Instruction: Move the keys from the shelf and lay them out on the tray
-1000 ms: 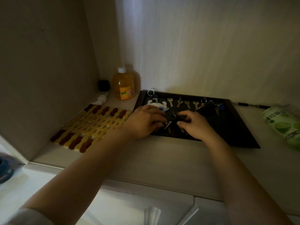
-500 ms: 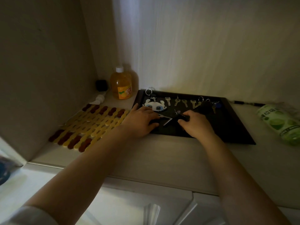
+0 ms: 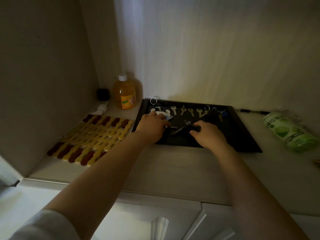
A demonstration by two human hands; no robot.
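Working low over the black tray [image 3: 242, 135], I have both hands on one key bunch [image 3: 180, 129] lying between them at the tray's front middle: my left hand [image 3: 152, 126] pinches a blade that runs left to right, my right hand [image 3: 208, 135] is curled around the dark fob end. Single keys [image 3: 186, 110] already sit in a row along the far edge, beyond my knuckles. I judge the left hand nearer the free blade.

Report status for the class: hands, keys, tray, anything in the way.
Left hand and right hand both over the tray, fingers on a dark key bunch. Row of keys laid along the back. No obstruction seen.
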